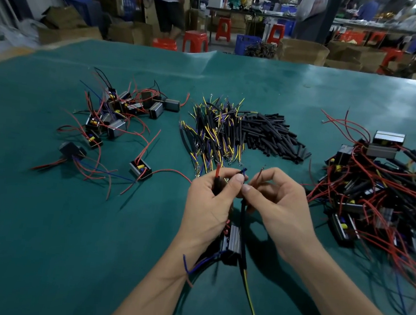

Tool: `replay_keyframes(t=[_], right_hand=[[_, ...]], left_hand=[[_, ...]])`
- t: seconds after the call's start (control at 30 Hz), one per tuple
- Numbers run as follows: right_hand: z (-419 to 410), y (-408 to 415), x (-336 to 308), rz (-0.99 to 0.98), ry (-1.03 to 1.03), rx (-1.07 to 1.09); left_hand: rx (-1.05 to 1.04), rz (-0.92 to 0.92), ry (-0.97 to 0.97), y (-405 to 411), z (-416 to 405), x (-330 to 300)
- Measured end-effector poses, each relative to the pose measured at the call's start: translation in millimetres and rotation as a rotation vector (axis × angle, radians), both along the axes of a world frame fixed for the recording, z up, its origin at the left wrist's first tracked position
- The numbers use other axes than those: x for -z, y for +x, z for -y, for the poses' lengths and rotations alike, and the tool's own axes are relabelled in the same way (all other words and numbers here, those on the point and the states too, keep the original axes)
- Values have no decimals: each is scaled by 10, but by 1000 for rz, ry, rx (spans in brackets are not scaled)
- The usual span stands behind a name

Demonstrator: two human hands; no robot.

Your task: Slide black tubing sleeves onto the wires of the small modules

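While the left hand (209, 198) pinches a black tubing sleeve (216, 184) upright to present its mouth, the right hand (278, 200) grip pinches a thin red wire (259, 174); the small black module (231, 244) hangs beneath, above the green tabletop (65, 232)

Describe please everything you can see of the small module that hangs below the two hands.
The module is a small box with a ribbed, grey, metal-looking side and a black end. It hangs tilted in the air above the green table cover, just below the left hand. Red and blue wires lead from it; the left hand grips some of them. A black sleeve with a yellow wire passes beside it.
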State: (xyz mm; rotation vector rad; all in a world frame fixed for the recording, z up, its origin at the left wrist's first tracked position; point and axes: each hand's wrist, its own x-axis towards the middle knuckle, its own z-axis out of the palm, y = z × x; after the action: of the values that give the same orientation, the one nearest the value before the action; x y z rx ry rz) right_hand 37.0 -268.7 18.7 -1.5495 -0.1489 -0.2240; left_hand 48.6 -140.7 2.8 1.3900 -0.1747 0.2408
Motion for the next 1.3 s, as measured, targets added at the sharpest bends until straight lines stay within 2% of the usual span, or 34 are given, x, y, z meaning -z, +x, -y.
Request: replay_keyframes(t=[0.27,0.43,0.57,0.67,0.87,0.97,1.1,1.3], right_hand=[[33,-26,-68,3,-118,66],[103,-9,-126,166,-383,213],[134,1,-100,203,-394,267],[155,4,-85,202,-424,302],[162,-16,-75,228,-731,291],[190,-19,-99,235,-757,291],[229,-3,-161,219,-627,258],[252,1,-179,281,-620,226]], left_hand=[[1,45,73,-29,-5,-26],[-2,47,203,-46,9,-22],[-46,71,277,-67,6,-30],[-76,39,225,-57,-10,-35],[-49,19,194,-66,7,-58],[-59,47,250,-52,2,-40],[-35,66,298,-54,5,1],[-20,90,304,-43,4,29]])
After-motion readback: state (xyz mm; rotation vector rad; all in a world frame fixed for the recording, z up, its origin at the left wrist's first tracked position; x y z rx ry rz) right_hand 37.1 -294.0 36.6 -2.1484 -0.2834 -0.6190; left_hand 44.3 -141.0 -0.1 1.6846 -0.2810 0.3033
